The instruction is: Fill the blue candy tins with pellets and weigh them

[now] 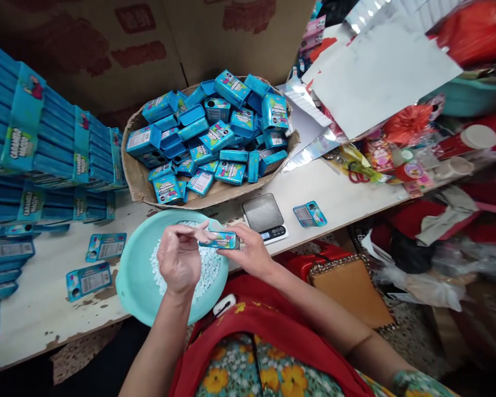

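Worn white table (339, 198), backed by brown cardboard (149, 44) and crowded with stock: you hold a small blue box (220, 240) level between both hands, just above the far rim of a teal bowl (134, 281) of white pellets (209, 270). Your right hand (252, 253) is closed on the box's right end, thumb on the near side and fingers wrapped behind. Your left hand (179, 259) has its fingertips bunched tightly together and touching the box's left end; whether they pinch anything between them cannot be told. Beyond your hands, a shallow basket (132, 171) is heaped with matching blue boxes (217, 135). Tall stacks of blue cartons (45, 138) fill the left side. A small digital scale (264, 216) sits just right of the bowl, with one flattened box (310, 214) near it, and two more flattened boxes (106, 246) lie left of the bowl.
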A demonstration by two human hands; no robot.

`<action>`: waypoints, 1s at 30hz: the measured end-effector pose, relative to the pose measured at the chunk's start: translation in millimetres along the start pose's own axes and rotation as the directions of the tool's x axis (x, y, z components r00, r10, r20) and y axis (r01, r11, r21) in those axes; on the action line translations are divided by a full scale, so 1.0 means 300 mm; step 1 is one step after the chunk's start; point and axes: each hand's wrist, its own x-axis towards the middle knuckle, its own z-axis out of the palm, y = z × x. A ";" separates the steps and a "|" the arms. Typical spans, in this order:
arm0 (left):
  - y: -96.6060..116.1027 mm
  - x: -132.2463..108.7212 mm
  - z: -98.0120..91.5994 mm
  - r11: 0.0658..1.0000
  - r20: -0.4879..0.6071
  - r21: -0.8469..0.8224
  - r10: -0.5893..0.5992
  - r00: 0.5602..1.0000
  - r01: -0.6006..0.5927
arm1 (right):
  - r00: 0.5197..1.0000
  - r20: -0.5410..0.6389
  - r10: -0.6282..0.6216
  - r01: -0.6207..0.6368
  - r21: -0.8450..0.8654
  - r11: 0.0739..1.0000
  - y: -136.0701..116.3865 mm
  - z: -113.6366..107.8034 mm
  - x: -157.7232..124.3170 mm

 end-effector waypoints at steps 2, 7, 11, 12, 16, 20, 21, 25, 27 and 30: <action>-0.002 0.017 -0.021 0.999 -0.069 0.045 0.023 0.997 -0.020 | 0.999 -0.044 0.028 -0.026 0.026 0.999 0.016 -0.049 -0.006; -0.061 0.043 -0.122 0.985 -0.215 0.171 0.001 0.977 0.037 | 0.943 -0.287 0.170 -0.182 -0.015 0.983 0.189 -0.191 -0.026; -0.126 0.025 -0.148 0.962 -0.276 0.225 -0.088 0.957 0.153 | 0.903 -0.377 0.205 -0.239 -0.046 0.970 0.345 -0.239 -0.020; -0.137 0.019 -0.144 0.955 -0.265 0.238 -0.113 0.958 0.178 | 0.901 -0.379 0.210 -0.241 -0.037 0.970 0.363 -0.242 -0.019; -0.163 0.005 -0.127 0.932 -0.220 0.267 -0.190 0.957 0.246 | 0.900 -0.409 0.154 -0.204 -0.081 0.976 0.359 -0.264 -0.041; -0.188 0.008 -0.154 0.909 -0.211 0.305 -0.226 0.951 0.284 | 0.821 -0.543 0.177 -0.274 -0.102 0.956 0.344 -0.326 -0.098; -0.199 0.009 -0.172 0.896 -0.196 0.335 -0.236 0.952 0.291 | 0.806 -0.559 0.195 -0.297 -0.098 0.950 0.349 -0.341 -0.114; -0.254 0.002 -0.274 0.767 -0.170 0.522 -0.334 0.927 0.372 | 0.787 -0.563 0.253 -0.356 -0.080 0.931 0.384 -0.368 -0.164; -0.278 -0.009 -0.331 0.707 -0.209 0.566 -0.374 0.903 0.424 | 0.782 -0.561 0.270 -0.371 -0.071 0.926 0.394 -0.361 -0.182; -0.293 -0.028 -0.391 0.683 -0.245 0.573 -0.384 0.890 0.452 | 0.790 -0.544 0.284 -0.378 -0.067 0.923 0.394 -0.338 -0.201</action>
